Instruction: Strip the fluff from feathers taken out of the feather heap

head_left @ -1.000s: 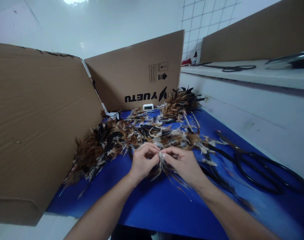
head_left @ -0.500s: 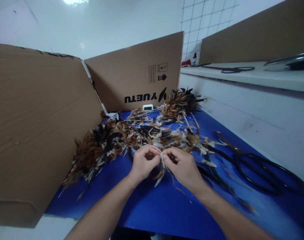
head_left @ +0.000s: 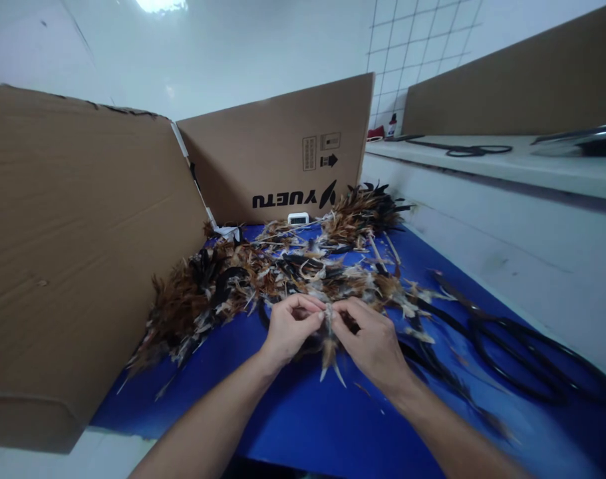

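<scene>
Between my two hands hangs a small bunch of feathers [head_left: 329,352], its pale fluffy end up at my fingertips and its brown and white tips pointing down. My left hand [head_left: 293,327] pinches that end from the left with thumb and fingers. From the right, my right hand [head_left: 370,336] pinches the same end, and the fingertips of both hands almost meet. Just beyond them a heap of loose brown, black and white feathers [head_left: 263,269] spreads over the blue tabletop [head_left: 303,426]. My fingers partly hide the pinched end.
Large black-handled scissors [head_left: 517,352] lie at the right. A cardboard panel [head_left: 83,253] stands at the left, another printed panel [head_left: 273,146] at the back. A feather bundle [head_left: 365,213] and a small white digital display [head_left: 298,218] lie before it. A shelf [head_left: 532,159] holds more scissors [head_left: 475,148].
The feather bunch has turned between my fingertips; its tips now hang straighter down and slightly right. Both hands keep their pinch. The whole view has shifted slightly.
</scene>
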Tool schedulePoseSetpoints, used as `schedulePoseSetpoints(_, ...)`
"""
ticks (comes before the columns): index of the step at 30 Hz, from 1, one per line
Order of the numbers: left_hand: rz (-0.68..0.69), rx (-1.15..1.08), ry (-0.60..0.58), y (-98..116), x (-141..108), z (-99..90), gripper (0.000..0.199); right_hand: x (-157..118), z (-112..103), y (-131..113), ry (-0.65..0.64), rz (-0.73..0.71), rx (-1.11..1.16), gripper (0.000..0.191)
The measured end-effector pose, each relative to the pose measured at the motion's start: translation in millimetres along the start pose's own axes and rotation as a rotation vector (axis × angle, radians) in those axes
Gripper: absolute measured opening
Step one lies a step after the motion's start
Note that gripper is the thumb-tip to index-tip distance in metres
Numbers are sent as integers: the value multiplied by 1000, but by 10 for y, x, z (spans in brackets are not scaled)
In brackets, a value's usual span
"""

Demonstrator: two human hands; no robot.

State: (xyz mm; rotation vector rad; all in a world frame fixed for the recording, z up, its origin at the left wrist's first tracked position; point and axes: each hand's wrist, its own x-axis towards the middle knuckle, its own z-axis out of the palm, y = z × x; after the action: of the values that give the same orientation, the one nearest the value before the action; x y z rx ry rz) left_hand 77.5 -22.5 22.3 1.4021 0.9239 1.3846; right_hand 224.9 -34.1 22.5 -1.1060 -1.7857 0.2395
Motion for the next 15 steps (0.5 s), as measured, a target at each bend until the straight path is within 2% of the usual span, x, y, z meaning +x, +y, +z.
schedulePoseSetpoints(7, -57, -82, 5, -42, 8, -5, 12, -3, -4, 30, 20, -101, -131, 14)
schedulePoseSetpoints(15, -77, -140, 32, -18, 15, 2, 15, 6, -21, 25, -3, -126, -195, 16)
